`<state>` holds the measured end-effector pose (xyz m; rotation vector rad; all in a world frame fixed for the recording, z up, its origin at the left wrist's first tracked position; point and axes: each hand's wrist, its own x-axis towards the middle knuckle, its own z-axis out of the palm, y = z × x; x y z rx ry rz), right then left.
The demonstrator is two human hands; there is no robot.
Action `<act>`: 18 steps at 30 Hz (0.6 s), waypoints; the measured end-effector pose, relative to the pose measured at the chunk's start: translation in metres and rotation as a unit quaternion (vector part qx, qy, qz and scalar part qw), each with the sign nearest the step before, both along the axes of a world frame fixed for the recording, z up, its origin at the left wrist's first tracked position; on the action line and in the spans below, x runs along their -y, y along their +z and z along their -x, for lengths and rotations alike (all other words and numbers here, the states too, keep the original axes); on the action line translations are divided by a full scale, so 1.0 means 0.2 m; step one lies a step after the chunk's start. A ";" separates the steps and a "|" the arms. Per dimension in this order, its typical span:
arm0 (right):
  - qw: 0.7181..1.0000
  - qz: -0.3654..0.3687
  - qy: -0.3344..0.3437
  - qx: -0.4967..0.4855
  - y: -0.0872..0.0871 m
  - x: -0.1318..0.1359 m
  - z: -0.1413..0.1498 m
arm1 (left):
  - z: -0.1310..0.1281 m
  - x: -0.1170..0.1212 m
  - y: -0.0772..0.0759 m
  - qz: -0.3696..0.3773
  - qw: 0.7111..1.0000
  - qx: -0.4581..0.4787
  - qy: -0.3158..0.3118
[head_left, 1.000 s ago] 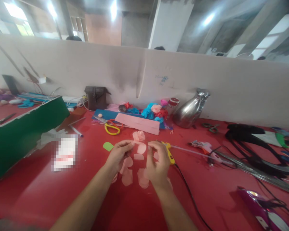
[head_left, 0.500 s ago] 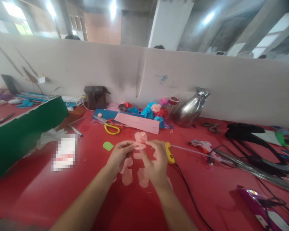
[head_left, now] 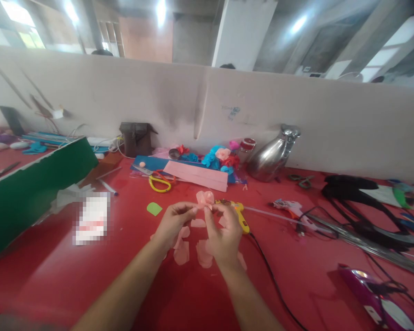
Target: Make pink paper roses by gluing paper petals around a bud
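Observation:
A pink paper flower (head_left: 205,198) is held up between my two hands above the red table. My left hand (head_left: 177,219) pinches its lower left side with thumb and fingertips. On the other side my right hand (head_left: 225,228) is closed on the flower, its thumb against the base. Loose pink petals (head_left: 181,253) lie below and between my wrists, some partly hidden by the hands. Just behind my right hand rests a yellow glue gun (head_left: 243,219), its cord running toward the front edge.
Yellow-handled scissors (head_left: 159,183) and a folded pink paper strip (head_left: 196,175) lie ahead. Finished-looking flowers (head_left: 212,158) and a steel jug (head_left: 273,154) stand by the wall. A green board (head_left: 44,188) rises at left. At right are wires (head_left: 372,246) and a purple iron (head_left: 369,292).
The flower has shifted slightly right and turned, with its petals now gathered together. My right thumb has moved up to its base, and my left fingers have moved slightly right.

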<state>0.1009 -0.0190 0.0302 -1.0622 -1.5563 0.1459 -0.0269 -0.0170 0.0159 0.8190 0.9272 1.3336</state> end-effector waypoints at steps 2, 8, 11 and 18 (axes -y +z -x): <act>1.000 0.007 -0.007 -0.002 0.00 0.00 0.00 | 0.00 0.00 0.00 -0.003 1.000 0.005 0.003; 1.000 0.018 -0.009 -0.014 0.00 0.02 0.01 | -0.01 0.00 0.00 -0.009 1.000 0.000 0.004; 0.997 0.025 0.002 -0.072 0.01 0.04 0.01 | 0.00 0.00 0.00 -0.006 1.000 0.028 0.007; 0.942 0.176 0.222 -0.182 -0.01 0.04 0.04 | 0.03 0.00 -0.02 -0.036 0.992 0.114 -0.034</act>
